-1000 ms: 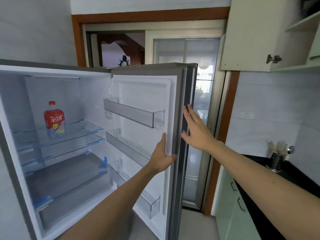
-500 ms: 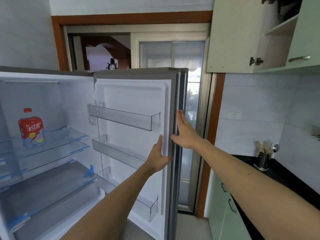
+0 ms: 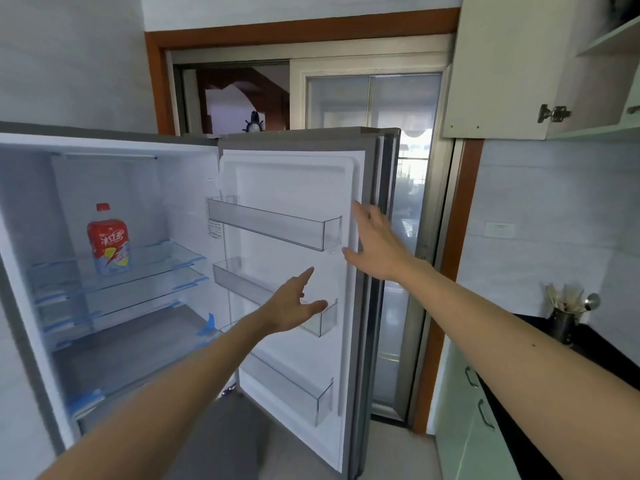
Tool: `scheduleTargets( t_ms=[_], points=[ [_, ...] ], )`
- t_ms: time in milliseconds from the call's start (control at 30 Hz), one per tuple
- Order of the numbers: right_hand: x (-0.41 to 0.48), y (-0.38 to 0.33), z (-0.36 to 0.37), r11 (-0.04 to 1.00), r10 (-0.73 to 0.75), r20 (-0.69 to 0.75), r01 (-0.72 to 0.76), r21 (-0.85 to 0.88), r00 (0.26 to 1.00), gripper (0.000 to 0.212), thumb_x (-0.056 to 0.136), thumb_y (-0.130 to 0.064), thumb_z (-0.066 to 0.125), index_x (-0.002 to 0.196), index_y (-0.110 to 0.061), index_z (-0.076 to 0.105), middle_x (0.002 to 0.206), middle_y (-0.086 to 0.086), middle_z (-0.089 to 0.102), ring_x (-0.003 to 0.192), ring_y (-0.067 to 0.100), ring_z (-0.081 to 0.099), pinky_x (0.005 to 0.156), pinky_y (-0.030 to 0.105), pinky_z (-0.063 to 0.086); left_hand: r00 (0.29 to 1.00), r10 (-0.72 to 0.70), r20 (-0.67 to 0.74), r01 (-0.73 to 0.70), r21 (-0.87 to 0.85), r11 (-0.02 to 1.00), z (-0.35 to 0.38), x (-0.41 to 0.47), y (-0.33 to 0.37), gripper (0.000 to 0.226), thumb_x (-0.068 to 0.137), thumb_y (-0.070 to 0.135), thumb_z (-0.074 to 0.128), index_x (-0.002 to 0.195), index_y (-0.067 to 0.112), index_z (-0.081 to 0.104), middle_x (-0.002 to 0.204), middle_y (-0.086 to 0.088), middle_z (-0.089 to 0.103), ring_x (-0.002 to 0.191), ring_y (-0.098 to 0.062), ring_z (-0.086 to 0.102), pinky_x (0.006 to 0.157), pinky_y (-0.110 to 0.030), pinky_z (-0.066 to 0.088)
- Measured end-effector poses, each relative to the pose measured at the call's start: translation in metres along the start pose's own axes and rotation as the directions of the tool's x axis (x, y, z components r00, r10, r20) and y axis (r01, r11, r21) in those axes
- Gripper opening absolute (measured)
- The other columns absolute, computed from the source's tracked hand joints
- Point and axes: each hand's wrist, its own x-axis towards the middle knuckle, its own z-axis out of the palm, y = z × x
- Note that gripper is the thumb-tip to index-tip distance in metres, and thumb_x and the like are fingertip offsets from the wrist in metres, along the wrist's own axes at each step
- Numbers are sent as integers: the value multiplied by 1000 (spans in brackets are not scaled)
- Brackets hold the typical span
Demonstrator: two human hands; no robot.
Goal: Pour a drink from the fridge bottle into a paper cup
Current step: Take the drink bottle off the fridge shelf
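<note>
A: Bottle [image 3: 109, 239] located?
B: Seen upright on the upper shelf [image 3: 156, 261]; door [image 3: 294, 174] found open.
A: Grip noted?
B: None. Left hand [image 3: 291, 306] and right hand [image 3: 377, 244] spread wide, the right by the door's edge.

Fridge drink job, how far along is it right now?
Done: the fridge door stands wide open. In hand: nothing; the left hand and right hand are both open near the door's inner side. Left: the red-capped bottle stands untouched on the upper glass shelf, and no paper cup is in view, so fetching and pouring remain.
</note>
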Motion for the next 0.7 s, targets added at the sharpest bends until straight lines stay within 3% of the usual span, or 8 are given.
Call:
scheduleTargets(
  t_ms=[133, 333, 567, 700],
  points=[
    [12, -45, -8, 993, -117, -23, 117, 7, 993, 89, 95, -39, 59, 157, -16, -2, 159, 11, 14, 146, 30, 18, 113, 48, 33, 995, -74, -64, 82, 141, 987, -52, -30, -28, 84, 94, 43, 61, 158, 18, 13, 160, -9, 28, 143, -28, 35, 117, -40, 31],
    [25, -123, 33, 959, -281, 127, 272, 86, 951, 87, 96, -39, 57, 157, -18, -1, 155, 9, 20, 137, 30, 30, 103, 45, 42, 959, -186, -212, 259, 402, 878, -131, -97, -73, 88, 94, 47, 59, 157, 11, 10, 161, -16, 24, 144, -32, 32, 117, -41, 27],
    [39, -201, 91, 926, -378, 313, 358, 121, 871, 88, 95, -41, 58, 157, -21, -2, 157, 10, 17, 140, 29, 28, 106, 47, 39, 916, -259, -307, 396, 585, 708, -205, -174, -124, 90, 91, 54, 58, 156, 14, 9, 155, -16, 30, 133, -35, 44, 107, -48, 43],
    [50, -242, 116, 914, -403, 363, 389, 115, 840, 87, 96, -42, 58, 157, -19, -1, 155, 11, 23, 138, 31, 31, 107, 48, 39, 884, -305, -355, 464, 587, 664, -236, -200, -151, 89, 93, 55, 54, 157, 14, 7, 158, -15, 25, 138, -36, 40, 109, -49, 41]
  ],
)
